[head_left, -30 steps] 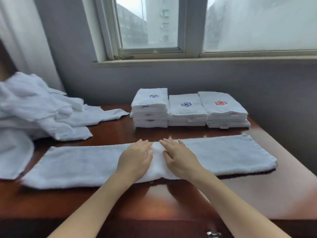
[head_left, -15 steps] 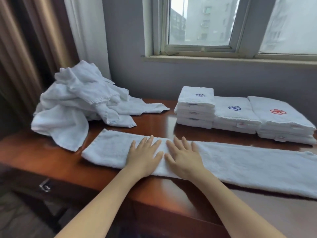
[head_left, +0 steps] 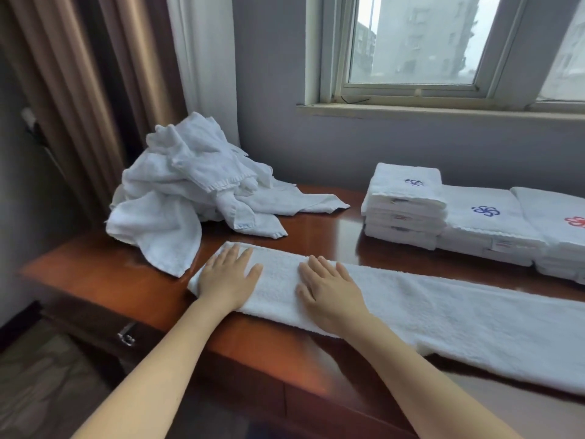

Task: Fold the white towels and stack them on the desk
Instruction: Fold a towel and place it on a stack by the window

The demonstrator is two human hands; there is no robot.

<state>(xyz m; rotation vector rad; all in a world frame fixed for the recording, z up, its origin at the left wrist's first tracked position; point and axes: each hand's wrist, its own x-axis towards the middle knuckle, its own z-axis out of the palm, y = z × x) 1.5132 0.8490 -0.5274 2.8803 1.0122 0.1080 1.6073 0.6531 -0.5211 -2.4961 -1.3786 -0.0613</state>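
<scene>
Lying flat, long white folded towel [head_left: 411, 315], hands pressing

Grey wall [head_left: 395, 144], white-framed window [head_left: 411, 39], hazy daylight; brown curtain [head_left: 72, 99] left, white sheer curtain [head_left: 202, 64] beside.

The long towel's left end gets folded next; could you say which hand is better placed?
Probably left hand: it lies flat on that end; the right hand rests farther along the towel.

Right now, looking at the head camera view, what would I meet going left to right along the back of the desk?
heap of unfolded white towels → folded stack with a small blue mark → folded stack with a blue flower → folded stack with a red flower, cut off by the right edge.
</scene>
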